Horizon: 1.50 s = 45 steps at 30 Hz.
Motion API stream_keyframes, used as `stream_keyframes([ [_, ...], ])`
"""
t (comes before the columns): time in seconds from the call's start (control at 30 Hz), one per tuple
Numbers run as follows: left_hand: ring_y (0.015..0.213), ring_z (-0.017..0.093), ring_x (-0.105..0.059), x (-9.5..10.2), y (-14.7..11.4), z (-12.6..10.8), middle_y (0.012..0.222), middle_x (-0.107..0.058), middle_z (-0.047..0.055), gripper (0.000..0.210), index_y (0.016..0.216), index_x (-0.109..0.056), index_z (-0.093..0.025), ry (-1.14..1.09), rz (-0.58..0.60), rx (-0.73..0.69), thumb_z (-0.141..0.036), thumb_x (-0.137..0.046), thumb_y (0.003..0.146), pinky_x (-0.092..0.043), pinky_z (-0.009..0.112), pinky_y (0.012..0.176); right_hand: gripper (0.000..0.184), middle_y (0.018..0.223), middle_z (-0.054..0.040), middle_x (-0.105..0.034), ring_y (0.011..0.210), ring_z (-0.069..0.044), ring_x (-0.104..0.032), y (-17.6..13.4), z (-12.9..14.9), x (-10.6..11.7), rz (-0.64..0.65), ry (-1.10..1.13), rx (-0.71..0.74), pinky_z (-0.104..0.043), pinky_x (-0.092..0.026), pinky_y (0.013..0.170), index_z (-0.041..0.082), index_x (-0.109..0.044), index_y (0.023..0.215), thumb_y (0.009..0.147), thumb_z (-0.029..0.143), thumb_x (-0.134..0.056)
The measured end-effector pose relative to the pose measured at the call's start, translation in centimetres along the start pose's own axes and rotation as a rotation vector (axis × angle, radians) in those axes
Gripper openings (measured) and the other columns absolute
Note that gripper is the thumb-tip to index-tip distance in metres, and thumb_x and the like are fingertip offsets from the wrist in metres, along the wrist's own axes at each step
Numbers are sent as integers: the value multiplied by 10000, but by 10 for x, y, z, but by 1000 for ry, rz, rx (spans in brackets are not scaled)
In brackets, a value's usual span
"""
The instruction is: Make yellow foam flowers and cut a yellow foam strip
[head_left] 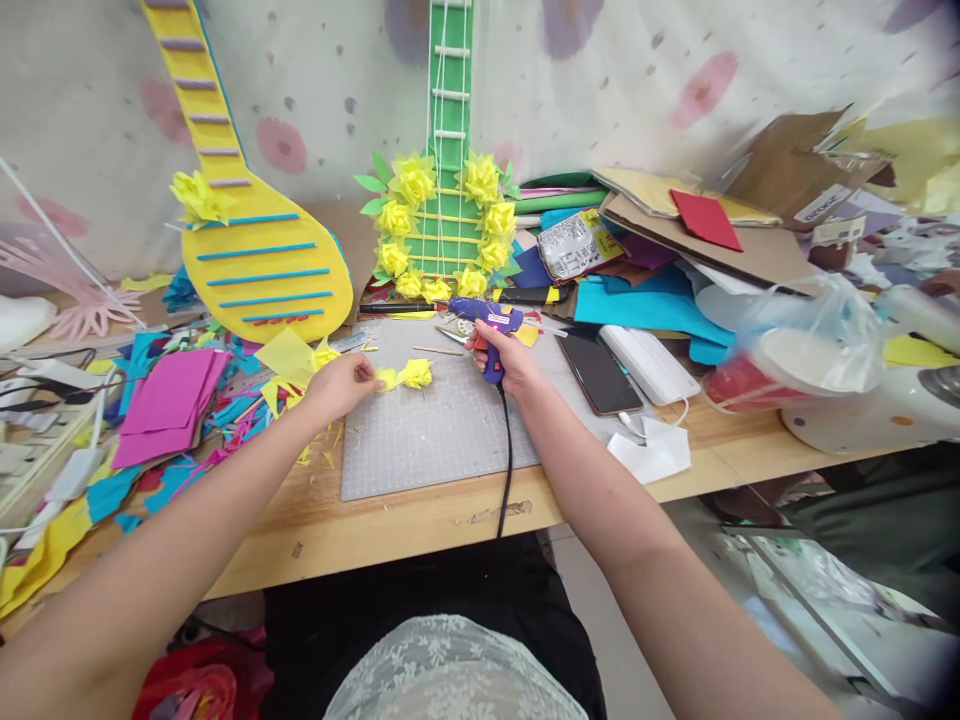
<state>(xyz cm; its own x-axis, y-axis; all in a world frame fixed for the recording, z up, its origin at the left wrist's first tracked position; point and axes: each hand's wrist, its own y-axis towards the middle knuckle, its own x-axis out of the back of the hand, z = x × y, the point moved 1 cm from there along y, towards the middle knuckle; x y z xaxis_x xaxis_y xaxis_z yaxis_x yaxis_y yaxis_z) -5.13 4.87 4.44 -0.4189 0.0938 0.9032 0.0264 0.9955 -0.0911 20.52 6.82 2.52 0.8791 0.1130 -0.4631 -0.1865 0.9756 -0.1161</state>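
My right hand (508, 358) is wrapped round the handle of a blue hot glue gun (493, 318), whose nozzle points left above the cutting mat. A black cord hangs from the handle over the table's front edge. At the mat's left side, my left hand (341, 383) is closed in a pinch on a small yellow paper piece (385, 379). Just right of that piece lies a yellow paper flower (415, 374). The grey cutting mat (442, 450) is beneath both hands. More yellow paper (289, 358) lies behind my left hand.
A yellow paper guitar (266, 270) and a green one (450, 165) ringed with yellow flowers lean at the back. Magenta sheets (169, 405) and scraps cover the left. A phone (598, 368), white power bank (649, 362), bagged tub (795, 360) and stacked cardboard (705, 235) occupy the right.
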Motion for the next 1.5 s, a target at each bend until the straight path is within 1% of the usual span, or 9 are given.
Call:
stream_keyframes([
  [0.17, 645, 161, -547, -9, 2, 2, 725, -612, 1, 212, 723, -560, -206, -50, 32, 16, -357, -670, 624, -358, 274, 568, 393, 579, 33, -558, 415, -21, -366, 1, 0, 0, -11, -13, -31, -181, -302, 386, 159, -530, 658, 610, 502, -716],
  [0.4, 590, 140, -514, -7, 9, 13, 636, -566, -24, 335, 708, -548, -203, -264, 30, 13, -402, -730, 509, -367, 261, 552, 389, 591, 27, -559, 429, -25, -373, 0, 1, 0, -1, -25, -21, -184, -307, 392, 159, -541, 656, 603, 499, -724],
  [0.6, 547, 126, -487, -6, 9, 15, 590, -555, -29, 354, 684, -590, -195, -326, 41, 22, -441, -734, 475, -350, 255, 527, 380, 595, 20, -571, 430, -33, -378, -1, 1, -1, -10, -61, 0, -190, -321, 397, 168, -545, 649, 596, 496, -730],
  [0.67, 530, 121, -475, -4, 7, 12, 569, -553, -28, 316, 678, -622, -190, -327, 28, 31, -434, -715, 500, -341, 255, 519, 372, 611, 11, -586, 438, -37, -382, -3, 1, -2, -35, -123, 31, -194, -328, 401, 168, -556, 651, 594, 492, -729],
  [0.77, 562, 130, -507, 0, 6, 5, 586, -589, -10, 262, 646, -642, -179, -370, -48, 45, -405, -697, 526, -378, 257, 547, 371, 611, 2, -594, 446, -43, -377, -6, 1, -5, -63, -267, 69, -200, -347, 409, 164, -578, 653, 604, 506, -714],
  [0.93, 680, 159, -596, 3, 10, -12, 691, -642, 20, 237, 681, -635, -158, -609, -205, 55, -354, -682, 559, -474, 276, 647, 360, 690, -19, -643, 481, -62, -446, -9, 0, -9, -29, -480, 140, -208, -401, 431, 166, -626, 746, 638, 503, -693],
  [1.1, 648, 146, -624, 4, 10, -34, 713, -635, 20, 235, 781, -620, -139, -813, -174, 99, -266, -674, 591, -533, 300, 637, 337, 671, -27, -643, 550, -98, -515, -10, -2, -10, 12, -547, 166, -211, -401, 433, 190, -647, 806, 652, 485, -695],
  [1.27, 617, 136, -619, 4, 9, -43, 671, -620, 14, 203, 793, -598, -123, -800, -185, 101, -196, -656, 613, -553, 301, 617, 332, 594, -12, -606, 514, -89, -485, -10, -3, -8, 12, -614, 154, -220, -382, 454, 182, -639, 753, 642, 488, -704],
  [1.5, 603, 134, -623, 1, 13, -44, 666, -615, 6, 183, 783, -587, -129, -788, -211, 72, -212, -657, 635, -553, 285, 594, 345, 591, 3, -590, 559, -105, -513, -11, -3, -8, 49, -690, 190, -235, -409, 531, 191, -646, 766, 653, 515, -685],
])
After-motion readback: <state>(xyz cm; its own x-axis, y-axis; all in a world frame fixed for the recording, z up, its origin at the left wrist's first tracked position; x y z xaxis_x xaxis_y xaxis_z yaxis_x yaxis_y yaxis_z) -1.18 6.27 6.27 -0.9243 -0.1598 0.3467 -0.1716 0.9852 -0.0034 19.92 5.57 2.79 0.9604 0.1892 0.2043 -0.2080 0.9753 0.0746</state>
